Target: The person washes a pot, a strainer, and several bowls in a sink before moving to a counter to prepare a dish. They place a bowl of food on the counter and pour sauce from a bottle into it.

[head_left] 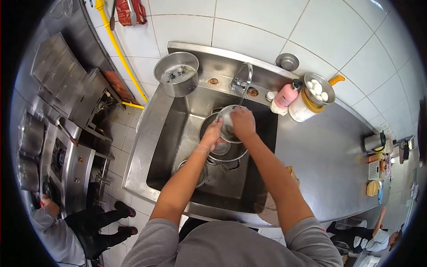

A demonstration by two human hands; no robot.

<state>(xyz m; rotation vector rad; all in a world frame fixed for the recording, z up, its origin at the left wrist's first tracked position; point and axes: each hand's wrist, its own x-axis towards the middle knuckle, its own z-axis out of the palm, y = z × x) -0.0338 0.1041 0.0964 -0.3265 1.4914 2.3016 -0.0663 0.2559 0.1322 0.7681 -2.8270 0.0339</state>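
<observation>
Over the sink (187, 100), below the faucet (243, 80), a round metal bowl (227, 122) is held between both hands. My left hand (212, 135) grips its left rim with closed fingers. My right hand (243, 123) is closed inside the bowl on its right side; whether it holds anything there is hidden. Under the bowl, a larger pot (238, 155) stands in the sink with something round and clear in it. Another small pot (201, 177) lies lower left in the basin.
A pot with liquid (178, 86) stands at the sink's back left corner. Right of the faucet are a pink bottle (287, 95), a jar (300, 110) and a pan of eggs (321, 92). Co-workers are at far left (62, 236) and far right (376, 240).
</observation>
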